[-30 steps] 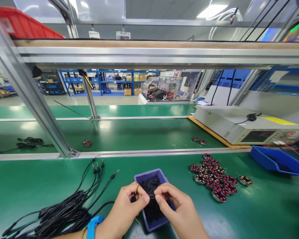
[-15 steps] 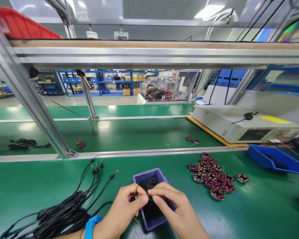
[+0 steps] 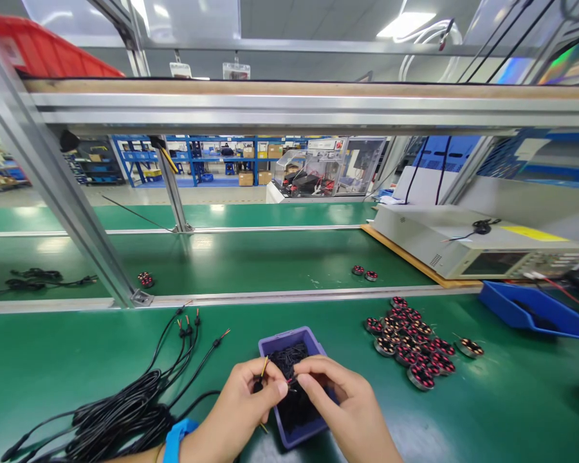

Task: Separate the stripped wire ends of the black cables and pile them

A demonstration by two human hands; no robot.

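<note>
My left hand, with a blue wristband, is closed on the end of a black cable whose yellow and red wire tips stick out past the fingers. My right hand is pinched together against those wire tips, holding a small black piece I cannot make out. Both hands hover over a small purple bin full of short black tubes. A coil of black cables lies at the left, several ends fanned out toward the rail.
A heap of small red-and-copper wound stators lies right of the bin. A blue tray and a white instrument box stand at the right. Behind a metal rail runs a green conveyor belt with a few stators and cables.
The stators and cables on the belt have drifted left. My right hand's fingertips have closed in on the wire tips held by my left hand.
</note>
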